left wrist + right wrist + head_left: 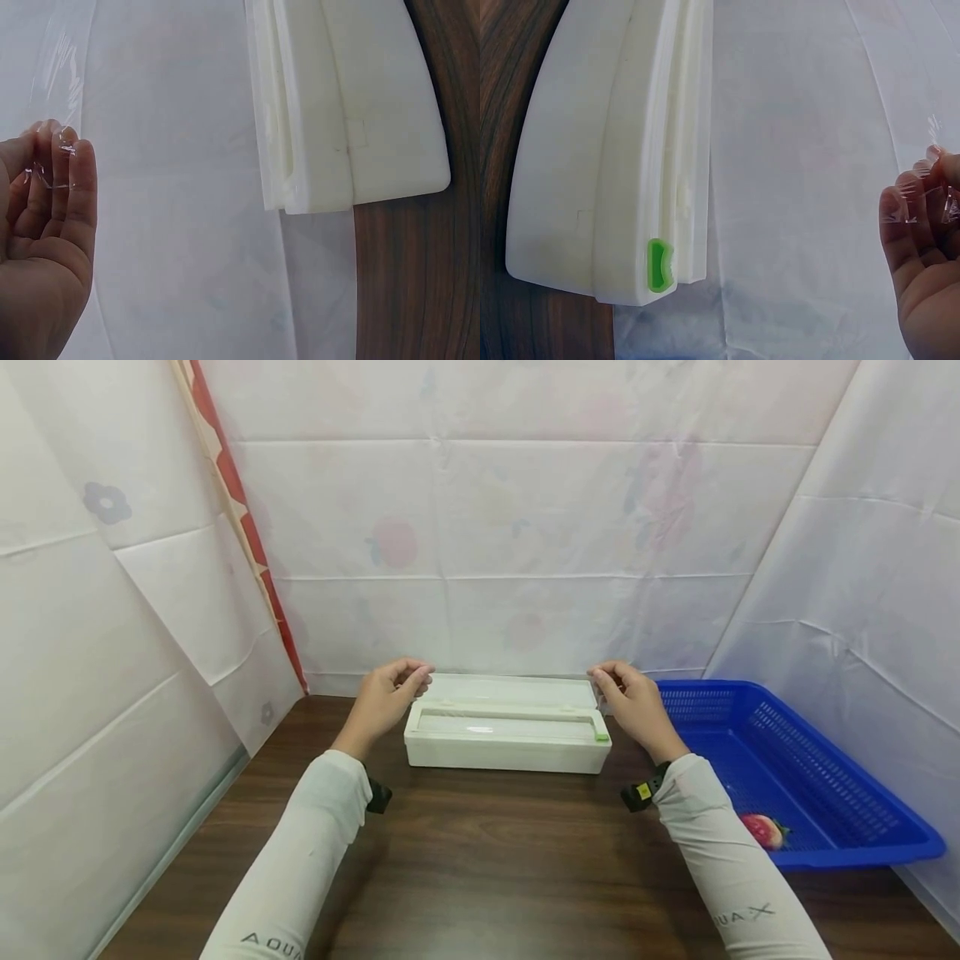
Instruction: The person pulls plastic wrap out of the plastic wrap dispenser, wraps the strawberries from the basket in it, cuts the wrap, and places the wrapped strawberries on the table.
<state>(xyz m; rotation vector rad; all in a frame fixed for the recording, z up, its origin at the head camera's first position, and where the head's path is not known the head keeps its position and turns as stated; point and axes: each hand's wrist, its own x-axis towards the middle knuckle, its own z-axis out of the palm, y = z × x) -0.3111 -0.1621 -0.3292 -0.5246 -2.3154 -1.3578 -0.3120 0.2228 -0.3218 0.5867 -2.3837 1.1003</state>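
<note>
A sheet of clear cling film (64,71) is pinched at one corner by my left hand (386,697). My right hand (633,703) pinches the film's other end between thumb and fingers, with shiny creases over the fingertips in the right wrist view. Between and just below the hands stands a white cling film dispenser (506,753), a long box on the table. Its lid (513,689) is raised at the back. A green slide cutter (658,265) sits at the right end of its cutting rail. The film is nearly invisible in the head view.
At the right, a blue plastic basket (832,777) stands beside my right forearm, with a red and white fruit piece (763,831) in it. The brown wooden table (480,868) meets pale hanging sheets (487,527) at the back and sides.
</note>
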